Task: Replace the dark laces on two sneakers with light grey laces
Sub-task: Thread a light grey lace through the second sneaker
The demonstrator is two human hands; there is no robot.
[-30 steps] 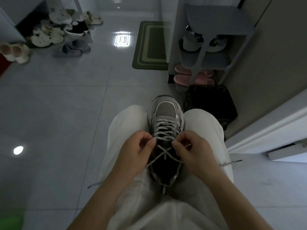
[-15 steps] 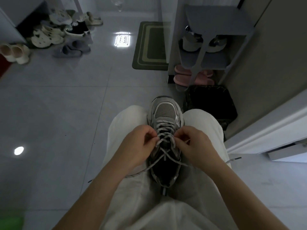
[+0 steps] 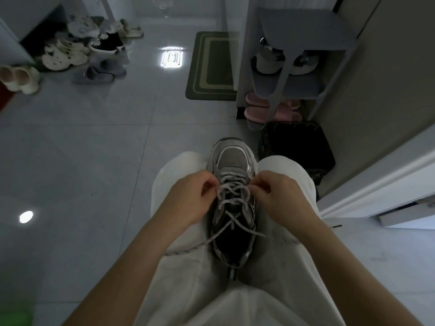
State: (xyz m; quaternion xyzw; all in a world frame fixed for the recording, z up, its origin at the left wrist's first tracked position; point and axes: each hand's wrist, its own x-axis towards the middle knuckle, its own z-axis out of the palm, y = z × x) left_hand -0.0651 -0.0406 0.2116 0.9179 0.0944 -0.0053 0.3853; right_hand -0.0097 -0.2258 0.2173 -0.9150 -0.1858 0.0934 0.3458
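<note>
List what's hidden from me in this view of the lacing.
Head view only:
- The light grey lace: left end's tip, hidden under the left forearm.
- The sneaker top eyelets: too dark to tell whether threaded.
- Eyelets beside left hand and right hand: covered by curled fingers.

Left hand (image 3: 193,198) and right hand (image 3: 280,196) both pinch a light grey speckled woven lace (image 3: 231,184).
The hands sit level with a gap between them, knuckles up, fingers curled inward toward each other, each nipping the lace between thumb and fingertips. Two bare forearms reach forward from the bottom corners and converge, wrists roughly straight.
</note>
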